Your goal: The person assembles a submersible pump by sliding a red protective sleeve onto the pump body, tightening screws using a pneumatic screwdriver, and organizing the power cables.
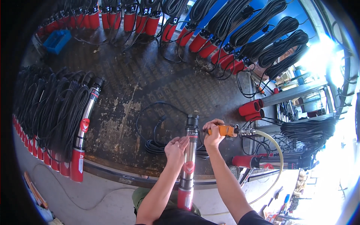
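On the dark, worn workbench (142,86) a slim submersible pump (190,157) lies lengthwise, its black head at 12 o'clock and its red base hanging over the near edge at 6 o'clock. The left hand (177,147) wraps the steel body from the 9 o'clock side, fingers curled closed around it to steady it. The right hand (214,135) grips an orange air tool (227,130), closed around its handle; the tool sits at about 2 o'clock from the pump's middle, its tip pointing toward the black head, very near it, though contact cannot be made out. A pale hose (273,157) runs from the tool's back end toward 4 o'clock.

Judging by the scene, the job is well under way across the batch: rows of similar pumps with coiled black cables (52,108) line the bench at 9 o'clock and along 12 to 2 o'clock. This pump's own black cable (155,142) lies loose at 10 o'clock, not yet coiled, so its work appears unfinished.
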A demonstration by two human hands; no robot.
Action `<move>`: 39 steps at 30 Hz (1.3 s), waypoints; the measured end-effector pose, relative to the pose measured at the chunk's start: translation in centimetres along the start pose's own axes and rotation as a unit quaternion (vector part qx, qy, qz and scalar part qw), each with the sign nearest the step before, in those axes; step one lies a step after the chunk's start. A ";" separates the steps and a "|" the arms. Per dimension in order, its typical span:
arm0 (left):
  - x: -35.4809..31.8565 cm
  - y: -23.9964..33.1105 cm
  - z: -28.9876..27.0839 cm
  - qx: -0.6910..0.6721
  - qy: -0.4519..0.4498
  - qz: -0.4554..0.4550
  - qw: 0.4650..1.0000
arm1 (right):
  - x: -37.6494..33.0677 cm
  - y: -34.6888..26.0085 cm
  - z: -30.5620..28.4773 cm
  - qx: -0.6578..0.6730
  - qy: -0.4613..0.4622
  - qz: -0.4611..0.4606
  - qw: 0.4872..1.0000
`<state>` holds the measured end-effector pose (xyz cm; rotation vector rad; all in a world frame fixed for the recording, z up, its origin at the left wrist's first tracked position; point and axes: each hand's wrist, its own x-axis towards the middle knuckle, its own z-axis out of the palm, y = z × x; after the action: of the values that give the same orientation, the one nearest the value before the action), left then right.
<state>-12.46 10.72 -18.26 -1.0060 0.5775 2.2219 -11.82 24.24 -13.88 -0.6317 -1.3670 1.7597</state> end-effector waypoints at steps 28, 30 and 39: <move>0.4 -2.5 0.4 -0.024 -0.189 -0.185 0.964 | -3.4 -5.3 -1.1 0.122 -0.021 0.042 0.991; 0.4 -2.2 0.4 -0.038 -0.207 -0.189 0.959 | -3.2 -5.3 -1.1 0.121 -0.033 0.041 0.991; 1.6 -2.0 1.0 -0.058 -0.193 -0.237 0.950 | -2.7 -4.4 -0.8 0.093 -0.080 0.019 0.992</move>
<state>-12.41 13.35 -19.12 -0.6471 0.0202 1.9522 -8.39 22.85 -10.15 -0.4244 -1.2828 1.9762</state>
